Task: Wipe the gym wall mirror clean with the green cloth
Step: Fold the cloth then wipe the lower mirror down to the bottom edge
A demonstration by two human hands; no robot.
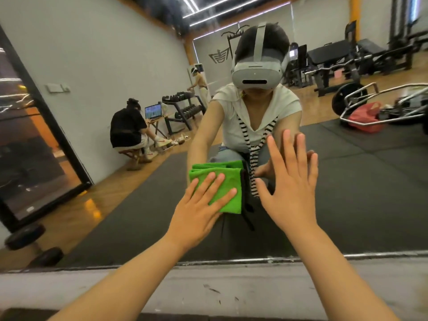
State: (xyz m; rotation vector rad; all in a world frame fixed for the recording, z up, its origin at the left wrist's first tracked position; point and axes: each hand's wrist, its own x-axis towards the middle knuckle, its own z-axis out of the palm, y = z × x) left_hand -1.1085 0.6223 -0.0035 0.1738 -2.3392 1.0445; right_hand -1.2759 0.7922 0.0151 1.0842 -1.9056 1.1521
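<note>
left hand [199, 212] flat, fingers straight, pressing folded green cloth [228, 188] against mirror [359, 193], low centre; right hand [291, 181] flat, fingers spread on mirror beside cloth; reflected wall emblem [218, 57] too blurred to read

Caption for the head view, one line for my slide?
Left hand presses the folded green cloth against the gym wall mirror; the right hand rests flat on the mirror beside it.

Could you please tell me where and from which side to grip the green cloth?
Probably the green cloth by its uncovered right edge, pinched from the right: it lies folded flat against the mirror under the straight fingers of the left hand, and the right hand is beside it.
</note>
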